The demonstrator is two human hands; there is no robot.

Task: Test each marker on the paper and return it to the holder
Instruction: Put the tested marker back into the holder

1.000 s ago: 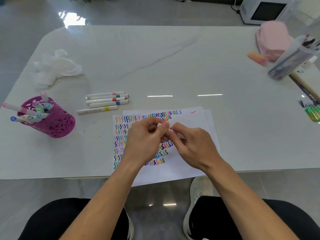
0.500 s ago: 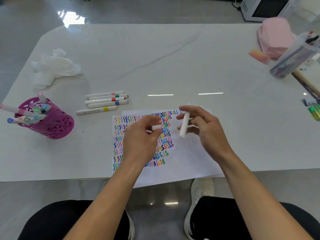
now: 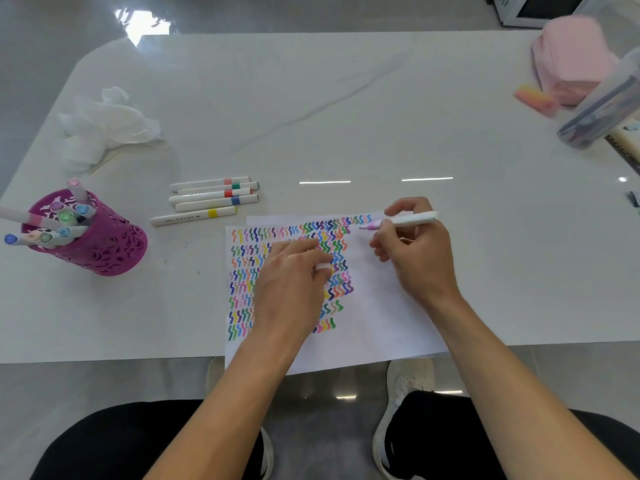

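The step in hand is the test stroke. The right hand grips an uncapped marker in a writing hold. Its pink tip points left and sits just beside the right end of the top row of coloured squiggles on the paper. Whether the tip already touches the sheet cannot be told.

The left hand lies on the paper over the squiggle rows. Its fingers are curled round a small white piece that looks like the cap.

The purple holder stands well apart at the left of the surface, with several markers leaning in it. Five loose markers lie in a group between the holder and the paper, so much of the task seems still to do.

The next move calls for a short squiggle drawn in the blank space right of that row. The left hand's weight should keep the sheet from sliding. After that, the cap has to be pressed back over the tip and the marker carried far left and dropped into the holder. The crowded, leaning markers there leave little room, so it will need to be aimed at a gap.
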